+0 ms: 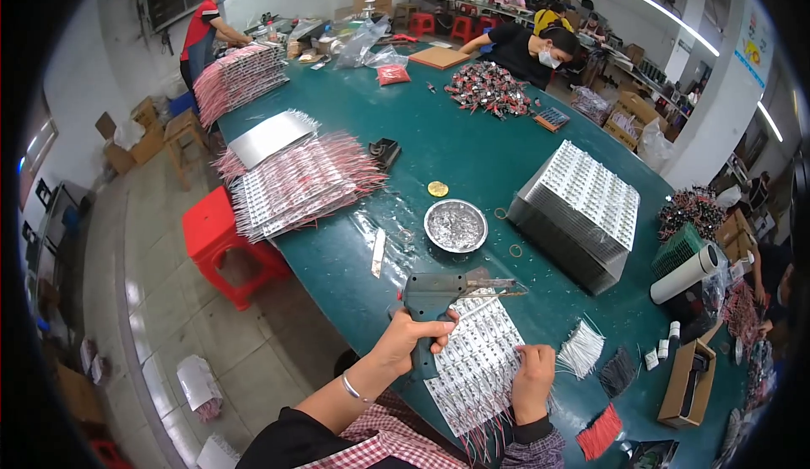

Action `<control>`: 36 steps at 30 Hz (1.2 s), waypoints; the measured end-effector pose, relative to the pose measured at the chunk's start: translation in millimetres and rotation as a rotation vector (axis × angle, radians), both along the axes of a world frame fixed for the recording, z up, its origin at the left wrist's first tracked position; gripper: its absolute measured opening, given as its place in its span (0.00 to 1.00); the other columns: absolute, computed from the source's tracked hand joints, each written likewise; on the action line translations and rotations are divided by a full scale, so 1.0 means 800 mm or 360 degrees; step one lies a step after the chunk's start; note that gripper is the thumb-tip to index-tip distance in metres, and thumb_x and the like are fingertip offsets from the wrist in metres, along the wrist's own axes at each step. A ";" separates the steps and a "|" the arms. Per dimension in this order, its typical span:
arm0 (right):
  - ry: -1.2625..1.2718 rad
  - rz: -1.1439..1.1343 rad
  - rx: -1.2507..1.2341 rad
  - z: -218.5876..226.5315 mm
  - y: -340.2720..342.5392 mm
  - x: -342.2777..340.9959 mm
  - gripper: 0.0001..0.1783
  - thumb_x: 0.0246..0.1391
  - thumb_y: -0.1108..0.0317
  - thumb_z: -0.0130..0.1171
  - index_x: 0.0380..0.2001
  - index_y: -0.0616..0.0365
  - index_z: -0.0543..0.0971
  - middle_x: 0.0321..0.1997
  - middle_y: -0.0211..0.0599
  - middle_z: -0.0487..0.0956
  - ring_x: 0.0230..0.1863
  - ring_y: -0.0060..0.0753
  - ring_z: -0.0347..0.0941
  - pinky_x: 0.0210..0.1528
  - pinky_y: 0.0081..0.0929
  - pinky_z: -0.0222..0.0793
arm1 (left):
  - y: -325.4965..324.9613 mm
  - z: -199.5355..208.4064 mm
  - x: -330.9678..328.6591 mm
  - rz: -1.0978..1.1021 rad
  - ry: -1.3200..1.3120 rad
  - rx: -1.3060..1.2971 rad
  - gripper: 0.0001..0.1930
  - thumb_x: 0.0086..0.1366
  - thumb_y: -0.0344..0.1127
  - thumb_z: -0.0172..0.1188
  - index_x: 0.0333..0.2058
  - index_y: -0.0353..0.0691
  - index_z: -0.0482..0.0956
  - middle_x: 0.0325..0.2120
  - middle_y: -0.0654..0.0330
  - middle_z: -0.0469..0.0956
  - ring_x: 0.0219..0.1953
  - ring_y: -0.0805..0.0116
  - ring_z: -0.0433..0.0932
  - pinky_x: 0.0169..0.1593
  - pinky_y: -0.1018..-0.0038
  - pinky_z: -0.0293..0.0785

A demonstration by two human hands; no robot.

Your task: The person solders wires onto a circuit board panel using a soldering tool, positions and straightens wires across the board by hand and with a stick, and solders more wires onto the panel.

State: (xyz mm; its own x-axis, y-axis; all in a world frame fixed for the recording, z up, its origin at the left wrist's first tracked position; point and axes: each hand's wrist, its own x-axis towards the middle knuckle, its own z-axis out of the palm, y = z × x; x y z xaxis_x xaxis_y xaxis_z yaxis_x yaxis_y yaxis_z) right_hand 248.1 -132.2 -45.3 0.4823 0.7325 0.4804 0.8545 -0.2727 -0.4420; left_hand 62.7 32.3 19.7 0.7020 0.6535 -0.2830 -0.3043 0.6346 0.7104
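My left hand (405,340), with a silver bangle at its wrist, is wrapped round the grip of a dark green soldering gun (434,293). The gun's tip points right, over the far end of a white circuit board panel (472,359). Rows of small parts cover the panel, and red and white wires hang off its near edge. My right hand (533,376) rests at the panel's right edge with its fingers closed in a pinch; what they hold, if anything, is too small to make out. Beside it lie bundles of white wires (582,348), black wires (620,372) and red wires (600,432).
A metal bowl (456,226) of silvery scraps stands beyond the gun. Stacked panels (582,207) rise at right, and wired panels (295,182) are piled at left. A cardboard box (688,385) sits far right. A red stool (228,241) touches the table's left side. Co-workers sit and stand beyond.
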 end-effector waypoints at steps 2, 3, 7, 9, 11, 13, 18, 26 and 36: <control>-0.0010 0.0002 0.0012 -0.001 0.001 0.004 0.10 0.44 0.84 0.53 0.31 0.62 0.77 0.33 0.42 0.71 0.37 0.45 0.68 0.39 0.36 0.65 | -0.001 -0.001 0.005 -0.0002 -0.0014 -0.0032 0.12 0.54 0.21 0.63 0.38 0.27 0.76 0.30 0.55 0.76 0.21 0.77 0.72 0.21 0.82 0.68; -0.0004 0.0008 0.0022 -0.004 0.001 0.002 0.10 0.44 0.84 0.53 0.31 0.62 0.77 0.32 0.42 0.71 0.37 0.45 0.68 0.39 0.37 0.65 | -0.002 -0.003 0.005 -0.0015 -0.0012 -0.0073 0.11 0.54 0.21 0.63 0.38 0.27 0.76 0.31 0.55 0.77 0.21 0.77 0.72 0.21 0.82 0.68; -0.0022 0.0047 0.0022 0.000 -0.002 0.005 0.09 0.45 0.84 0.53 0.31 0.62 0.77 0.32 0.42 0.71 0.37 0.46 0.68 0.39 0.37 0.65 | -0.001 -0.012 0.012 -0.0103 -0.0038 -0.0143 0.11 0.55 0.20 0.61 0.38 0.25 0.76 0.31 0.55 0.77 0.22 0.76 0.73 0.22 0.83 0.68; -0.0010 0.0027 0.0014 0.000 -0.001 0.007 0.09 0.46 0.84 0.54 0.31 0.61 0.77 0.32 0.42 0.70 0.37 0.47 0.68 0.39 0.38 0.64 | -0.006 -0.011 0.020 -0.0118 -0.0052 -0.0138 0.11 0.55 0.20 0.61 0.38 0.25 0.76 0.30 0.56 0.76 0.22 0.76 0.73 0.23 0.82 0.68; 0.0032 0.0048 0.0029 0.000 -0.006 -0.001 0.08 0.47 0.83 0.54 0.31 0.61 0.77 0.32 0.42 0.70 0.37 0.47 0.68 0.39 0.38 0.64 | -0.010 -0.010 0.020 -0.0164 -0.0084 -0.0149 0.13 0.54 0.20 0.61 0.39 0.24 0.76 0.29 0.57 0.76 0.23 0.76 0.72 0.24 0.81 0.68; 0.0110 0.0047 0.0018 -0.004 -0.010 0.001 0.08 0.47 0.83 0.55 0.31 0.61 0.77 0.32 0.43 0.71 0.38 0.47 0.68 0.39 0.39 0.64 | -0.012 -0.006 0.023 -0.0153 -0.0113 -0.0077 0.13 0.54 0.21 0.62 0.40 0.26 0.77 0.28 0.58 0.76 0.23 0.76 0.73 0.24 0.81 0.68; 0.0198 0.0068 0.0033 -0.004 -0.011 0.002 0.08 0.47 0.84 0.55 0.31 0.61 0.77 0.33 0.43 0.71 0.39 0.48 0.68 0.40 0.40 0.64 | -0.016 -0.001 0.015 -0.0006 -0.0042 -0.0111 0.15 0.54 0.20 0.61 0.41 0.25 0.75 0.31 0.55 0.76 0.23 0.74 0.72 0.24 0.80 0.68; 0.0264 0.0052 0.0072 0.007 -0.004 0.007 0.08 0.47 0.84 0.55 0.32 0.62 0.76 0.33 0.45 0.70 0.38 0.49 0.68 0.40 0.40 0.64 | -0.012 -0.007 0.011 0.0007 0.0074 -0.0132 0.20 0.53 0.19 0.61 0.46 0.28 0.72 0.37 0.53 0.77 0.25 0.71 0.73 0.22 0.79 0.67; 0.0144 0.0049 0.0116 -0.001 -0.009 0.004 0.08 0.48 0.84 0.53 0.31 0.62 0.77 0.33 0.43 0.72 0.38 0.47 0.69 0.40 0.38 0.65 | -0.016 0.002 -0.002 -0.0003 -0.0005 -0.0048 0.15 0.53 0.19 0.60 0.41 0.26 0.74 0.31 0.53 0.76 0.23 0.72 0.72 0.22 0.80 0.66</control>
